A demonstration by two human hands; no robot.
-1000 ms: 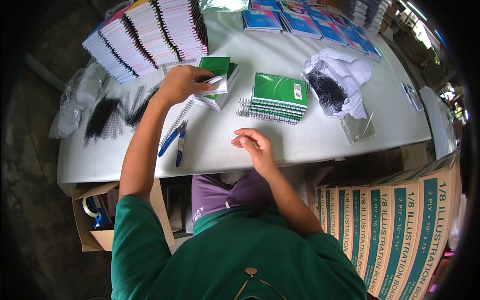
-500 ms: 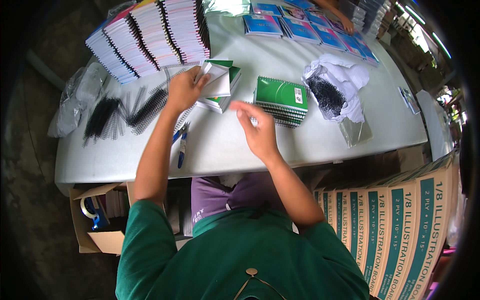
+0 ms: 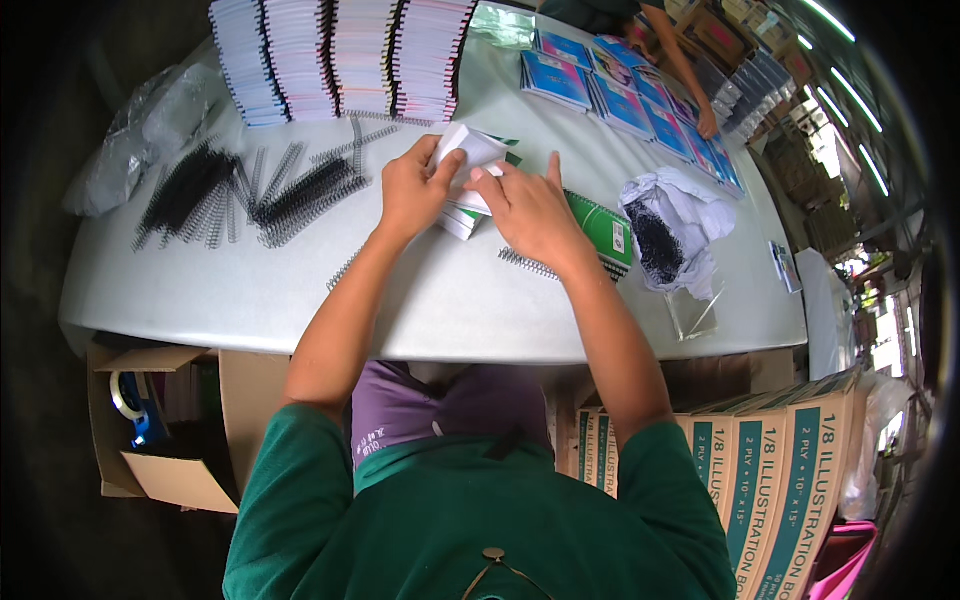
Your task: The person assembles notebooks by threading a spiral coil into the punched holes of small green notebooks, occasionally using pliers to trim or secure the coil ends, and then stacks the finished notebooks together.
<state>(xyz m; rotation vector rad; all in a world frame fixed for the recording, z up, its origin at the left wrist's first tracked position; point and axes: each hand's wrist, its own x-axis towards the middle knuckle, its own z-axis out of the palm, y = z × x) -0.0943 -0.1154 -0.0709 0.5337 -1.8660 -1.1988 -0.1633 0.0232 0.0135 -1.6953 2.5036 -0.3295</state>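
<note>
My left hand (image 3: 412,192) is closed round a small unbound notebook (image 3: 470,147) with white pages, some of them curling up. Its thumb presses on the sheets. From the right, my right hand (image 3: 540,212) meets the same pages, thumb against their edge and one finger stretched away. More unbound notebooks (image 3: 459,221) with green covers lie just beneath. Partly hidden behind my right hand is a stack of green spiral notebooks (image 3: 608,232). A loose wire coil (image 3: 528,263) lies under my right wrist, and another coil (image 3: 345,270) shows beside my left forearm.
Black binding coils (image 3: 185,195) are heaped at the left near a clear plastic bag (image 3: 150,140). Tall stacks of bound books (image 3: 345,60) stand behind. At right sits a white wrapper of black coils (image 3: 658,240). Another person's hand (image 3: 707,122) touches blue booklets (image 3: 620,100).
My right hand has moved from open air left and forward onto the pages held by my left hand. The view has shifted, and the blue-handled pliers are now out of sight.
</note>
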